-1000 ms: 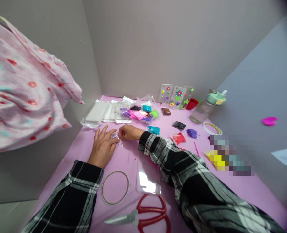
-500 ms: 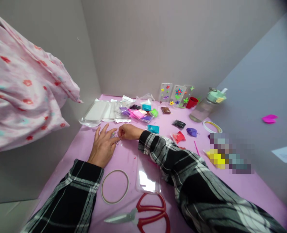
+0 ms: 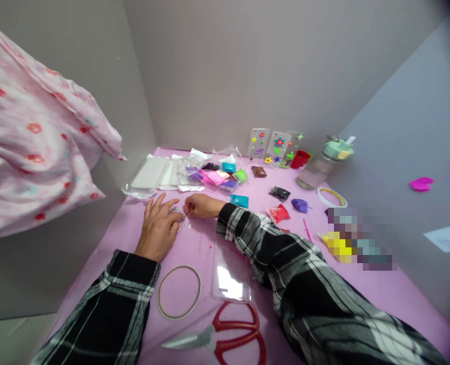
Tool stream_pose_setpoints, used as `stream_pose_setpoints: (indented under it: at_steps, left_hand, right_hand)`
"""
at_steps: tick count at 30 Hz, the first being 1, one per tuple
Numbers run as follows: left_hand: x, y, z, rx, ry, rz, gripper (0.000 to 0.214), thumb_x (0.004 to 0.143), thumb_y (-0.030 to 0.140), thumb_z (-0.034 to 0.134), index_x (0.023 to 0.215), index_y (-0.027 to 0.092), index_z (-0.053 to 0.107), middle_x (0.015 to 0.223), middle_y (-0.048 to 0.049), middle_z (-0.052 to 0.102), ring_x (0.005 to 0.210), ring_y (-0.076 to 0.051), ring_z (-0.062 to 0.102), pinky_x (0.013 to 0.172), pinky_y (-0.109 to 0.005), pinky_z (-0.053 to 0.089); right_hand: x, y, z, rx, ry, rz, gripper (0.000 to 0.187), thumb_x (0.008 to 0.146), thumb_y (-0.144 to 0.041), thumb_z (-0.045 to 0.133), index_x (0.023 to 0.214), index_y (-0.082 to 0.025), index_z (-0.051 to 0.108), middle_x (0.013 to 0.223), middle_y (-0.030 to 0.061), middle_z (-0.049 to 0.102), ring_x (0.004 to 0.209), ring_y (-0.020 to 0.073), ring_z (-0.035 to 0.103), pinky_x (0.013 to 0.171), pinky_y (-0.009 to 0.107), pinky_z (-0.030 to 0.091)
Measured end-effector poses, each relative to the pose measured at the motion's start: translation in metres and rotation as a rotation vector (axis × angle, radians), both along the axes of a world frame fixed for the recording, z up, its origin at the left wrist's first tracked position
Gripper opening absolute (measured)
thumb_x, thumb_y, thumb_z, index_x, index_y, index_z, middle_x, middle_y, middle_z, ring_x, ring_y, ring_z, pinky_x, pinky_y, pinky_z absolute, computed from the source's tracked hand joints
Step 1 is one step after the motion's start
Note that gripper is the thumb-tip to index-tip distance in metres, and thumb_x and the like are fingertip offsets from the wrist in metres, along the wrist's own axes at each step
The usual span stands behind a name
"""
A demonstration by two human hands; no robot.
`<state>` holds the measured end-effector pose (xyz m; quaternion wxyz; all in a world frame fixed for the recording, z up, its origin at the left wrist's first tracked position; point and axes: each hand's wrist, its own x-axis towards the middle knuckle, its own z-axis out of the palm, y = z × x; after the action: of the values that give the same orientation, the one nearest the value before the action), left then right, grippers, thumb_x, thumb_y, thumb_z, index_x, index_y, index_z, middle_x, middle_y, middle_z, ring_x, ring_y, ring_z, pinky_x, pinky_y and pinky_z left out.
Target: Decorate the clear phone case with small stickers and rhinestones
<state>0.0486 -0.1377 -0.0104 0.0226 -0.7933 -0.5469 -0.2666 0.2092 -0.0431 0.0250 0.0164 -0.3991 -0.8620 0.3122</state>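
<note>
Small shiny beads or gems (image 3: pixel 181 223) lie in a little heap on the pink table (image 3: pixel 194 248). My left hand (image 3: pixel 157 228) rests beside and partly over them, fingers spread, with its thumb and index finger at the heap. From the right, my right hand (image 3: pixel 202 206) reaches to the far side of the heap, its thumb and fingertips pinched together. Whatever is between those fingertips is too small to make out. A clear phone case (image 3: pixel 230 276) lies flat nearer me, partly under my right sleeve.
Near the front edge are red-handled scissors (image 3: pixel 238 324) and a thin tape ring (image 3: pixel 179 292). Coloured clay packets (image 3: pixel 215 177) and clear sleeves (image 3: pixel 148 172) lie at the back. Decorated phone cases (image 3: pixel 278 147), a red cup (image 3: pixel 300 159) and a bottle (image 3: pixel 318 167) stand back right. Pink cloth (image 3: pixel 38 137) hangs left.
The view has shifted slightly. My left fingers have moved a little at the beads, and more of the heap shows. My right hand stays pinched in nearly the same place.
</note>
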Motion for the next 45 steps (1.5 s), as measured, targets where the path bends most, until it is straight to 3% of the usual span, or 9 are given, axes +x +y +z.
stream_pose_setpoints:
  at_steps: [12,17,22,25,27,32,36,42,45]
  left_hand:
    - [-0.014,0.007,-0.002,-0.025,-0.161,0.096,0.029,0.084,0.017,0.046,0.088,0.022,0.074,0.128,-0.0088,0.064,0.14,-0.033,0.035,0.117,-0.055,0.022]
    - [-0.034,0.011,-0.004,-0.167,-0.238,0.173,0.03,0.082,0.022,0.045,0.101,0.021,0.068,0.112,-0.0067,0.069,0.109,-0.026,0.06,0.097,-0.041,0.046]
    - [-0.05,0.011,-0.004,-0.368,-0.217,0.24,0.036,0.079,0.041,0.053,0.106,0.018,0.062,0.1,-0.0077,0.067,0.093,-0.026,0.063,0.082,-0.037,0.049]
    - [-0.049,0.007,0.001,-0.458,-0.171,0.266,0.053,0.068,0.056,0.065,0.104,0.017,0.062,0.1,-0.0099,0.062,0.093,-0.03,0.061,0.079,-0.04,0.048]
    - [-0.044,0.004,0.004,-0.482,-0.15,0.273,0.059,0.061,0.058,0.07,0.103,0.017,0.061,0.102,-0.0108,0.059,0.097,-0.033,0.059,0.081,-0.041,0.045]
    - [-0.03,-0.001,0.011,-0.507,-0.189,0.226,0.042,0.057,0.046,0.073,0.086,0.022,0.054,0.096,-0.0074,0.056,0.096,-0.031,0.056,0.081,-0.038,0.043]
    - [-0.028,-0.003,0.013,-0.534,-0.298,0.217,0.038,0.058,0.038,0.073,0.084,0.023,0.05,0.085,-0.0026,0.057,0.082,-0.026,0.057,0.071,-0.035,0.041]
    - [-0.03,0.001,0.005,-0.598,-0.617,0.146,0.07,0.059,0.036,0.076,0.122,0.022,0.05,0.078,0.0021,0.06,0.062,-0.017,0.057,0.059,-0.028,0.041]
    - [-0.031,0.005,0.007,-0.635,-0.784,0.087,0.071,0.061,0.041,0.076,0.124,0.019,0.053,0.075,0.0013,0.061,0.061,-0.018,0.059,0.057,-0.028,0.043]
  right_hand:
    - [-0.002,0.0,-0.006,-0.018,0.046,-0.056,0.009,0.076,-0.006,0.067,0.079,-0.013,0.071,0.078,0.0027,0.072,0.072,0.013,0.062,0.066,0.021,0.042]
    - [0.003,0.0,0.0,-0.066,0.087,-0.066,0.012,0.078,-0.004,0.063,0.077,-0.012,0.071,0.078,0.0029,0.073,0.072,0.0122,0.062,0.067,0.021,0.044]
    - [0.016,-0.002,0.007,-0.156,0.114,-0.114,0.021,0.084,0.0,0.051,0.08,-0.011,0.069,0.073,0.0043,0.071,0.063,0.0115,0.064,0.062,0.021,0.048]
    - [0.021,-0.009,0.006,-0.236,0.112,-0.157,0.024,0.085,0.001,0.046,0.085,-0.01,0.068,0.067,0.0053,0.07,0.056,0.0131,0.065,0.056,0.022,0.052]
    - [0.022,-0.015,0.006,-0.277,0.122,-0.186,0.027,0.084,0.003,0.045,0.094,-0.009,0.067,0.067,0.0058,0.07,0.055,0.0136,0.065,0.055,0.023,0.054]
    - [0.023,-0.022,0.007,-0.324,0.206,-0.232,0.025,0.086,0.001,0.046,0.102,-0.007,0.064,0.075,0.0085,0.072,0.059,0.014,0.067,0.059,0.024,0.057]
    - [0.026,-0.022,0.003,-0.361,0.282,-0.26,0.02,0.087,-0.003,0.05,0.101,-0.009,0.063,0.076,0.0071,0.073,0.06,0.014,0.068,0.06,0.025,0.058]
    - [0.032,-0.019,-0.009,-0.446,0.401,-0.289,0.02,0.087,-0.003,0.05,0.102,-0.01,0.061,0.079,0.0069,0.073,0.062,0.0131,0.068,0.063,0.026,0.059]
    - [0.035,-0.018,-0.012,-0.488,0.449,-0.301,0.018,0.087,-0.003,0.05,0.099,-0.011,0.061,0.079,0.0064,0.073,0.063,0.0126,0.068,0.065,0.026,0.059]
